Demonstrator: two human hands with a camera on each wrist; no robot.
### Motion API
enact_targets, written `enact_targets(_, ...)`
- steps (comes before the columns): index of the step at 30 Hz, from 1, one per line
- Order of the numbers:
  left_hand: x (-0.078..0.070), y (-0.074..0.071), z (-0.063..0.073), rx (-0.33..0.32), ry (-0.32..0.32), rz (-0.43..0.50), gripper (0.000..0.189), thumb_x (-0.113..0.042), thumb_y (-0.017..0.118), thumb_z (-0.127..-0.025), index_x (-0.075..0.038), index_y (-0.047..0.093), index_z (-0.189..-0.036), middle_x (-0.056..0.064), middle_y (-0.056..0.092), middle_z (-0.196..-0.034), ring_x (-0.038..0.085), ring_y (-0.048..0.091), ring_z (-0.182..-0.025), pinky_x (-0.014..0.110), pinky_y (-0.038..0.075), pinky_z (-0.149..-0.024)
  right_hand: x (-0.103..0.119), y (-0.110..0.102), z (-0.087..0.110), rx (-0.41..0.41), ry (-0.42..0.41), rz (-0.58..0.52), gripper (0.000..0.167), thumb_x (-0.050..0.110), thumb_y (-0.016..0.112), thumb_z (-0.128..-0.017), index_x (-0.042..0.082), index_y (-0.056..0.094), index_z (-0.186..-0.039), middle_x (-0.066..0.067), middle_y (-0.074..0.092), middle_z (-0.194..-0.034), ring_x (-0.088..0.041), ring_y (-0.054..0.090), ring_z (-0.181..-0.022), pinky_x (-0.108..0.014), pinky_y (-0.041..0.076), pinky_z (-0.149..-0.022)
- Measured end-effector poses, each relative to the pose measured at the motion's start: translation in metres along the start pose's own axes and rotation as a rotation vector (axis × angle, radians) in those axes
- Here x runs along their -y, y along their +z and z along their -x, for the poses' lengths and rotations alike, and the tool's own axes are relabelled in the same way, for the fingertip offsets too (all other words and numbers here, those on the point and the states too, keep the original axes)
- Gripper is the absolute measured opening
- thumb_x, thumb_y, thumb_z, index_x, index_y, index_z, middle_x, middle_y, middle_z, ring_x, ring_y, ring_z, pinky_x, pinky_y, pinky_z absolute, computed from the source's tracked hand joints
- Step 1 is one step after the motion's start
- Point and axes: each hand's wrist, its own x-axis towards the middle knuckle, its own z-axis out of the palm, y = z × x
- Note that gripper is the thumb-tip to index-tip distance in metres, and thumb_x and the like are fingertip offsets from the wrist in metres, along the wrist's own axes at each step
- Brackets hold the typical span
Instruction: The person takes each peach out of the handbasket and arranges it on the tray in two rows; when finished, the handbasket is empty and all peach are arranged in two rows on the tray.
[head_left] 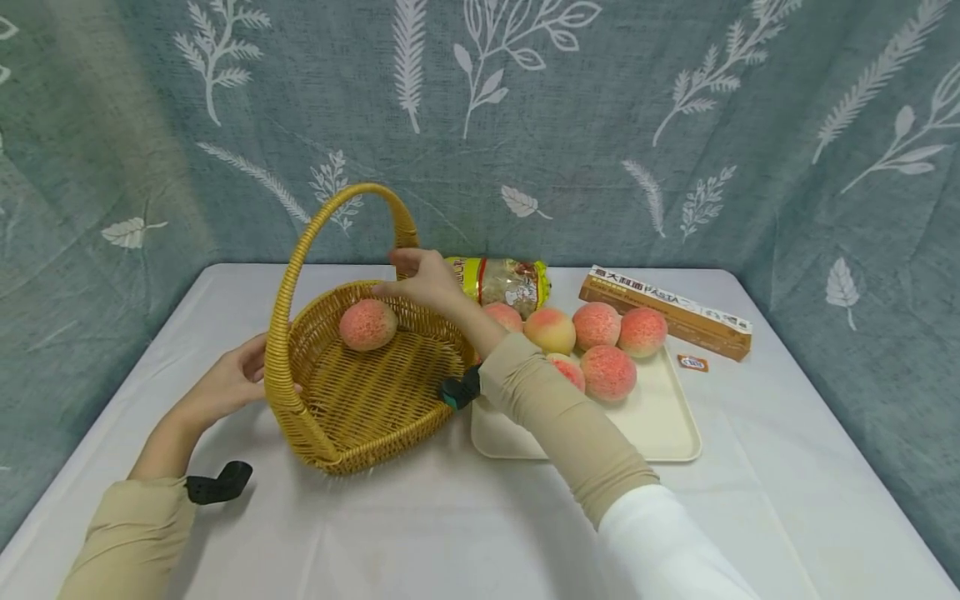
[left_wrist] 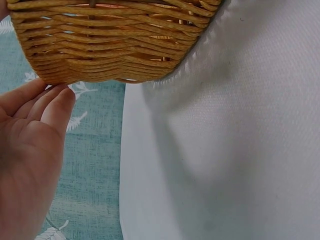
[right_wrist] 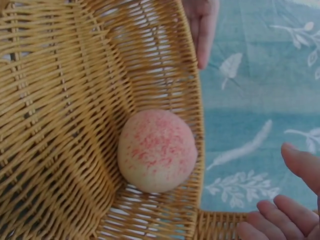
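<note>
A wicker basket (head_left: pixel 375 450) with a tall arched handle stands tilted in front of me. One pink-and-yellow peach (head_left: pixel 367 325) lies inside against its back wall. My left hand (head_left: pixel 228 379) holds the basket's left side, its fingers (left_wrist: pixel 57 107) at the woven edge in the left wrist view. Over the back right of the basket hovers my right hand (head_left: pixel 431 287), partly beside the handle. Thumb and fingers (right_wrist: pixel 272 220) are spread apart with nothing between them in the right wrist view, clear of the peach (right_wrist: pixel 157 150).
Several more peaches (head_left: pixel 609 373) sit on a cream tray (head_left: pixel 660 437) at the right, partly hidden by my right arm. Behind are a yellow-ended food packet (head_left: pixel 510 282) and a pasta box (head_left: pixel 663 310). A small orange sachet (head_left: pixel 692 362) lies beside the tray.
</note>
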Motion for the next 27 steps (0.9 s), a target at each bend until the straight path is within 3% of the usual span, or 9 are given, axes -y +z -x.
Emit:
enact_targets(1, 0.0, 0.0, 0.0, 0.0, -0.002, 0.003, 0.091, -0.008, 0.07, -0.085, 0.005, 0.011, -0.153, 0.033, 0.023, -0.152, 0.053, 0.025, -0.136, 0.053, 0.033, -0.112, 0.0, 0.002, -0.001, 0.004, 0.002, 0.008, 0.061, 0.021, 0.076, -0.086, 0.008, 0.052, -0.14, -0.006, 0.054, -0.141, -0.02, 0.05, -0.129, -0.027, 0.047, -0.101)
enact_targets(5, 0.002, -0.001, 0.002, 0.009, 0.017, 0.024, 0.09, -0.005, 0.07, -0.085, 0.007, 0.011, -0.153, 0.034, 0.022, -0.152, 0.053, 0.025, -0.136, 0.027, 0.039, -0.11, -0.001, 0.007, -0.005, 0.023, 0.01, 0.019, 0.059, 0.02, 0.075, -0.086, 0.008, 0.053, -0.139, -0.008, 0.055, -0.139, -0.021, 0.052, -0.126, -0.029, 0.049, -0.099)
enact_targets(8, 0.003, -0.001, 0.002, 0.016, 0.025, 0.026, 0.089, -0.004, 0.07, -0.085, 0.008, 0.012, -0.152, 0.034, 0.023, -0.151, 0.053, 0.027, -0.135, 0.004, 0.04, -0.094, -0.003, 0.01, -0.007, 0.041, 0.028, 0.013, 0.057, 0.02, 0.074, -0.087, 0.008, 0.054, -0.139, -0.009, 0.056, -0.138, -0.022, 0.052, -0.126, -0.029, 0.05, -0.098)
enact_targets(9, 0.002, -0.001, 0.002, 0.017, 0.029, 0.031, 0.089, -0.003, 0.07, -0.084, 0.009, 0.012, -0.152, 0.035, 0.023, -0.151, 0.053, 0.027, -0.135, 0.002, 0.039, -0.092, -0.004, 0.011, -0.007, 0.048, 0.035, 0.008, 0.057, 0.019, 0.074, -0.087, 0.007, 0.053, -0.139, -0.009, 0.055, -0.138, -0.022, 0.051, -0.126, -0.03, 0.05, -0.098)
enact_targets(16, -0.002, -0.001, 0.001, 0.026, 0.034, 0.056, 0.088, -0.001, 0.07, -0.083, 0.012, 0.013, -0.15, 0.036, 0.022, -0.151, 0.053, 0.023, -0.137, 0.003, 0.038, -0.096, -0.015, 0.015, -0.015, 0.089, 0.112, 0.019, 0.056, 0.019, 0.073, -0.088, 0.008, 0.053, -0.139, -0.008, 0.055, -0.138, -0.022, 0.051, -0.126, -0.032, 0.05, -0.098)
enact_targets(27, -0.001, -0.004, 0.005, 0.026, 0.03, 0.082, 0.088, -0.002, 0.069, -0.083, 0.01, 0.014, -0.151, 0.033, 0.021, -0.153, 0.049, 0.022, -0.139, 0.007, 0.037, -0.101, -0.011, 0.03, -0.022, 0.16, 0.117, 0.044, 0.059, 0.02, 0.072, -0.088, 0.005, 0.051, -0.141, -0.01, 0.053, -0.141, -0.023, 0.049, -0.128, -0.033, 0.049, -0.101)
